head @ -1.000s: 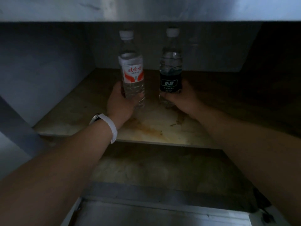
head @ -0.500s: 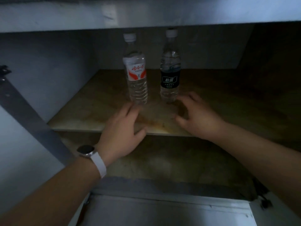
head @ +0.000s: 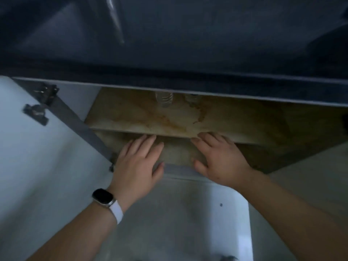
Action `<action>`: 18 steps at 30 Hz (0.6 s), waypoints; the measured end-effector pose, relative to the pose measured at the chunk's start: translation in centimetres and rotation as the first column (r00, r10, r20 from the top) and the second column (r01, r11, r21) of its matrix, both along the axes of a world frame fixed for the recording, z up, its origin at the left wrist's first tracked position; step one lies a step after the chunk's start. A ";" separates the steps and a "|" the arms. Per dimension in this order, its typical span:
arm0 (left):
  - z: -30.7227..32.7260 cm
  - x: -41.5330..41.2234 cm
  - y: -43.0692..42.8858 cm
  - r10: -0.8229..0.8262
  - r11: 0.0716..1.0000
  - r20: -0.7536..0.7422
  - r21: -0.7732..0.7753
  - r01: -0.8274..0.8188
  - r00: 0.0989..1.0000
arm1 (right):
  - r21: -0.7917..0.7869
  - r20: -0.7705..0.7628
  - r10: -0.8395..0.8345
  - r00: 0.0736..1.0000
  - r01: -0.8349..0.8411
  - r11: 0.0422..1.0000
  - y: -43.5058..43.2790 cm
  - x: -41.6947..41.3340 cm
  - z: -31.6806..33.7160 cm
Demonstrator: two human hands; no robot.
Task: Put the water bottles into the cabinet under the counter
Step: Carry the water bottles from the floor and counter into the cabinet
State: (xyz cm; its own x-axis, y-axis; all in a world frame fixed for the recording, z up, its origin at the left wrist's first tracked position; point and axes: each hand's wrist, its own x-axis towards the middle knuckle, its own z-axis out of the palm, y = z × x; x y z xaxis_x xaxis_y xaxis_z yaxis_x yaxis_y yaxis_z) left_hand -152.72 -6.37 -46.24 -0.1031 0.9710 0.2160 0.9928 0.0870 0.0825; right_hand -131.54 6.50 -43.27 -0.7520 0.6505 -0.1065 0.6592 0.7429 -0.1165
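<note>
Two clear water bottles stand side by side on the cabinet shelf (head: pixel 131 117). Only their bases show under the counter edge: the left bottle (head: pixel 164 99) and the right bottle (head: pixel 193 98). My left hand (head: pixel 138 162), with a watch on a white strap at the wrist, is flat and spread in front of the shelf's front edge, holding nothing. My right hand (head: pixel 220 159) is beside it, fingers apart and also holding nothing. Both hands are well apart from the bottles.
The dark counter top (head: pixel 169 44) fills the upper view and hides the bottles' upper parts. The white cabinet door (head: pixel 37 157) stands open at the left, with metal hinges (head: pixel 45 93). A pale floor lies below.
Both hands have pulled back out of the cabinet, away from the bottles let go earlier. The view has risen, so the counter now covers most of each bottle.
</note>
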 end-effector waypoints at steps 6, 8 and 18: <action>11.8 2.0 -5.5 -0.001 0.997 0.062 -0.075 0.005 0.998 | -0.083 0.020 -0.017 1.000 0.018 0.996 -5.4 2.2 11.0; 15.8 2.5 -6.2 -0.015 0.998 0.071 -0.066 0.020 0.997 | -0.076 0.018 -0.010 1.000 0.011 0.997 -6.5 2.8 14.9; 35.2 2.9 -7.9 -0.149 0.989 0.040 0.026 0.148 0.988 | 0.038 0.025 -0.057 0.998 0.056 0.998 -10.1 3.8 35.8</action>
